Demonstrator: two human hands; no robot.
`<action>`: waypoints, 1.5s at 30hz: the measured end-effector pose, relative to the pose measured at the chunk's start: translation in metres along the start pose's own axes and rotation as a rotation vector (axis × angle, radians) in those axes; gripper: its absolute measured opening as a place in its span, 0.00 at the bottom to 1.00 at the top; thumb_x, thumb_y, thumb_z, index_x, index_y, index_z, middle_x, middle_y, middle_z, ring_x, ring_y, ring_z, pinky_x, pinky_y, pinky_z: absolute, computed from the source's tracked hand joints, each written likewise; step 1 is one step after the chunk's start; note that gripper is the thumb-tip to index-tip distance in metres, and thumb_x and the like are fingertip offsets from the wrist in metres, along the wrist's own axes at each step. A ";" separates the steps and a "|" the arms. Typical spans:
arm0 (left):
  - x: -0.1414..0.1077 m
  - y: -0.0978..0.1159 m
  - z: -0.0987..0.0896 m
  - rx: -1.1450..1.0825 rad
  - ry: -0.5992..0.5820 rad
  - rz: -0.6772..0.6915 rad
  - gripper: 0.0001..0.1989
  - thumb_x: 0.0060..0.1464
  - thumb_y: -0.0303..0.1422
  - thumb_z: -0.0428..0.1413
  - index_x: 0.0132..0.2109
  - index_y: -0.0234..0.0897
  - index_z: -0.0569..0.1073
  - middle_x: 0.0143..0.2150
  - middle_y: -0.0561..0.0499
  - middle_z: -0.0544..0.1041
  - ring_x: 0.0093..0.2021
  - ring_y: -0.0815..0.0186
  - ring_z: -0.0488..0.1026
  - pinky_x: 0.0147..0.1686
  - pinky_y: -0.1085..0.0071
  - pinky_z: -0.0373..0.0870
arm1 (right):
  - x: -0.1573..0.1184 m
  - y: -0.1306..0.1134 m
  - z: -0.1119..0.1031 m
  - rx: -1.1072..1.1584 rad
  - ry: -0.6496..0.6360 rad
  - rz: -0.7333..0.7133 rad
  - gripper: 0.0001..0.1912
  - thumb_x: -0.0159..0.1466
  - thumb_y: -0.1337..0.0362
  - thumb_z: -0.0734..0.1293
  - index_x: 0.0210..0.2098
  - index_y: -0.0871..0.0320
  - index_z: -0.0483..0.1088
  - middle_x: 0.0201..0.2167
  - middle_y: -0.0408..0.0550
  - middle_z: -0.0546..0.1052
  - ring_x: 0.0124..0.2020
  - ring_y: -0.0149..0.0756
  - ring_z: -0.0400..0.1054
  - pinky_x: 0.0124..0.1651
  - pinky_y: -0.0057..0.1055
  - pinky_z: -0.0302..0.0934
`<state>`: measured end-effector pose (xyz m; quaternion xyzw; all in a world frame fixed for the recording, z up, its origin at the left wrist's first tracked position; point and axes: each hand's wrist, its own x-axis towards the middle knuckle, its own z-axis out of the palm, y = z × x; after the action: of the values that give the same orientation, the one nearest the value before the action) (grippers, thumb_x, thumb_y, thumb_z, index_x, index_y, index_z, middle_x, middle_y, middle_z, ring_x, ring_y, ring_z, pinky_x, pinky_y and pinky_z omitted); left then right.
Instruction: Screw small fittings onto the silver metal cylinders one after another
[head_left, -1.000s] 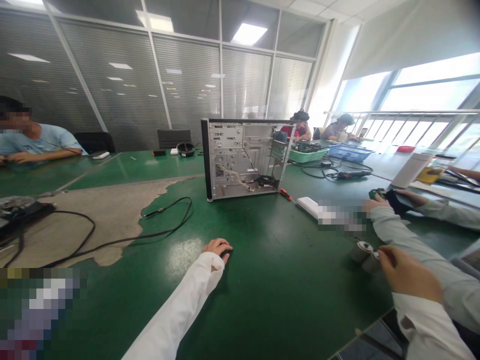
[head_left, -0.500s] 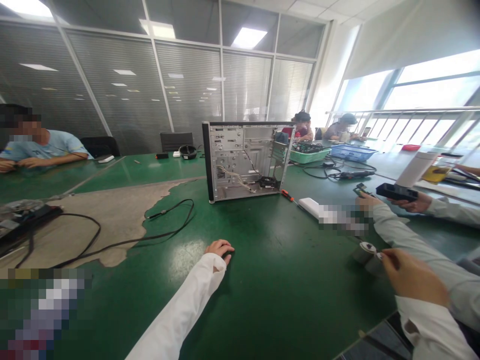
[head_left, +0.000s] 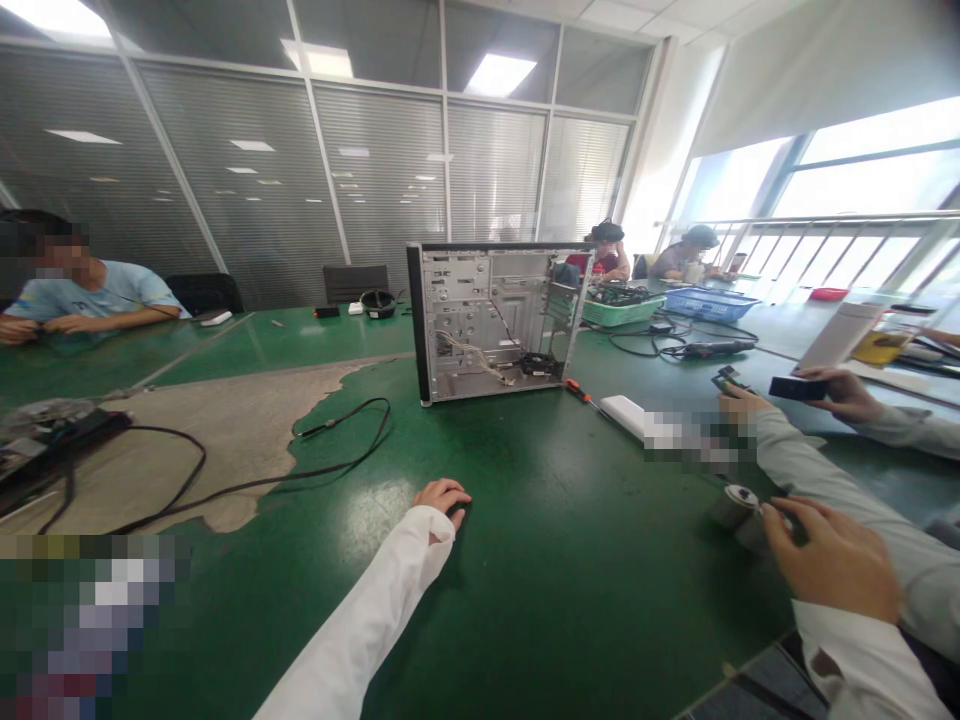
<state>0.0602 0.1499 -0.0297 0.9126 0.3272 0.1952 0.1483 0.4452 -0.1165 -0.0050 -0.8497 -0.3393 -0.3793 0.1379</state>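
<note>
Left hand: palm down on table (head_left: 525,620), fingers loosely spread – same spot as a second ago (head_left: 441,497)
Right hand: fingertips at metal cans, forefinger and thumb look wider apart than before; can't tell if gripping (head_left: 836,560)
Hands: well apart
Metal cans: right side, by right fingertips (head_left: 733,507)
Computer case: upright ahead, unmoved (head_left: 517,310)
Co-worker's hand: black box – now turned (head_left: 855,396)

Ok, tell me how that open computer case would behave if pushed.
The computer case would probably stay stiff, given its sheet-metal frame. It may feel light for its size, since much of its inside looks hollow. The pale wires inside look slack, so they would likely sway if it were jolted.
</note>
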 end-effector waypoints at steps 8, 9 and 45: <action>0.000 -0.003 0.002 0.013 0.010 0.029 0.12 0.44 0.31 0.51 0.38 0.44 0.71 0.42 0.53 0.70 0.43 0.63 0.64 0.42 0.66 0.61 | 0.028 -0.001 0.027 0.032 -0.456 -0.060 0.16 0.55 0.54 0.54 0.39 0.50 0.63 0.40 0.50 0.70 0.36 0.44 0.64 0.43 0.54 0.40; 0.000 -0.004 0.002 0.014 0.011 0.031 0.12 0.44 0.31 0.51 0.38 0.43 0.71 0.42 0.53 0.70 0.43 0.63 0.64 0.41 0.66 0.62 | 0.032 0.002 0.032 0.044 -0.491 -0.056 0.14 0.54 0.54 0.56 0.37 0.50 0.63 0.40 0.51 0.71 0.36 0.44 0.65 0.43 0.55 0.38; -0.002 0.007 -0.003 -0.118 0.075 -0.181 0.25 0.38 0.30 0.55 0.47 0.36 0.61 0.44 0.47 0.69 0.44 0.58 0.66 0.43 0.63 0.62 | -0.021 -0.312 -0.039 1.180 -0.450 -0.649 0.29 0.53 0.57 0.61 0.52 0.59 0.52 0.44 0.52 0.66 0.45 0.38 0.58 0.47 0.38 0.52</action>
<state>0.0612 0.1437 -0.0242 0.8612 0.4014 0.2339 0.2064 0.2010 0.0834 -0.0013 -0.5471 -0.7444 0.0307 0.3815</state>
